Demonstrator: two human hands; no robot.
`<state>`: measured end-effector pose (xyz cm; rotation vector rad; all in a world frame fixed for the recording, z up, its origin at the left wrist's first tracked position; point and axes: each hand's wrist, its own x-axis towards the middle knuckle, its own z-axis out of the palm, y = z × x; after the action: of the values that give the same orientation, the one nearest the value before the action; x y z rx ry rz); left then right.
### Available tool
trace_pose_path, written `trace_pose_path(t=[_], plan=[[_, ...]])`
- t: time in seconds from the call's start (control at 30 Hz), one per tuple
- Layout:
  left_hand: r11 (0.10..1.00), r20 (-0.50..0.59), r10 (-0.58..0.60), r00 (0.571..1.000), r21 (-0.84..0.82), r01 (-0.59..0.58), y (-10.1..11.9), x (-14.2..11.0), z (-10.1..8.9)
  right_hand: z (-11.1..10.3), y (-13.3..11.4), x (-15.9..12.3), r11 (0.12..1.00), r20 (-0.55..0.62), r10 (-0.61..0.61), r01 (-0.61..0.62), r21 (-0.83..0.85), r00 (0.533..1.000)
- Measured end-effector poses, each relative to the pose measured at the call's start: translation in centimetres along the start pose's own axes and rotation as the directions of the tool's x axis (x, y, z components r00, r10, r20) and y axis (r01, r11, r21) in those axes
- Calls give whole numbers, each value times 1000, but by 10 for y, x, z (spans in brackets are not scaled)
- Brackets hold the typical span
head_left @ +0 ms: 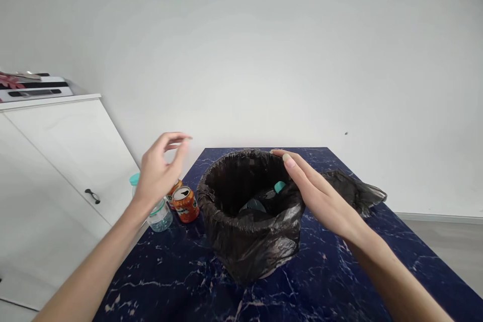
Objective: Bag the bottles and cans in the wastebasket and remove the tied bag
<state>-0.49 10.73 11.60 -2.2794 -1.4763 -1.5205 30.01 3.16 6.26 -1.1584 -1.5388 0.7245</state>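
Note:
A trash bin (252, 246) lined with a black plastic bag stands on the table. Inside it lies a clear plastic bottle with a teal cap (279, 187). My right hand (307, 176) rests against the bin's right rim, fingers stretched out. My left hand (162, 166) is raised to the left of the bin, fingers apart and curved, with nothing in them. Below and beside it, an orange soda can (185, 205) stands upright with its top opened. A second orange can (174, 192) is partly hidden behind. A clear plastic bottle (160, 217) stands left of the cans, partly covered by my left wrist.
The table (181, 282) has a dark blue marbled top. Black plastic bag material (352, 191) lies on it to the right of the bin. A teal lid (134, 179) shows behind my left forearm. On the left is a white cabinet (71, 161); a pale wall rises behind.

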Motion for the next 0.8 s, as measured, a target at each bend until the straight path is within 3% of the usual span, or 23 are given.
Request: trace_pose_path(t=[0.1,0.17,0.27,0.37,0.5,0.6,0.7,0.8], plan=[[982,-169,-54,984,169,83,-47,-9,-18,1,1,-1,1000,-13,-4,4,-17,1000],[943,-186,-16,982,323,77,-75,-15,-29,1,1,-1,1000,-17,-6,5,-27,1000],[870,-102,-82,991,478,122,-105,-25,-42,1,2,-2,999,-23,-1,0,-43,1000],[808,23,-294,955,539,236,-119,-36,-46,1,1,-2,998,-27,14,-16,-64,1000],[787,88,-475,876,488,377,-122,-51,-45,1,-1,-3,996,-19,42,-43,-79,999],[811,79,-477,876,424,403,-117,-58,-44,0,-1,-3,996,-11,51,-52,-72,999],[839,-33,-398,917,390,378,-101,-57,-46,0,0,-2,997,-7,48,-48,-55,999],[897,-280,-135,950,372,238,-65,-48,-46,1,-1,-2,998,-7,37,-37,-41,999]])
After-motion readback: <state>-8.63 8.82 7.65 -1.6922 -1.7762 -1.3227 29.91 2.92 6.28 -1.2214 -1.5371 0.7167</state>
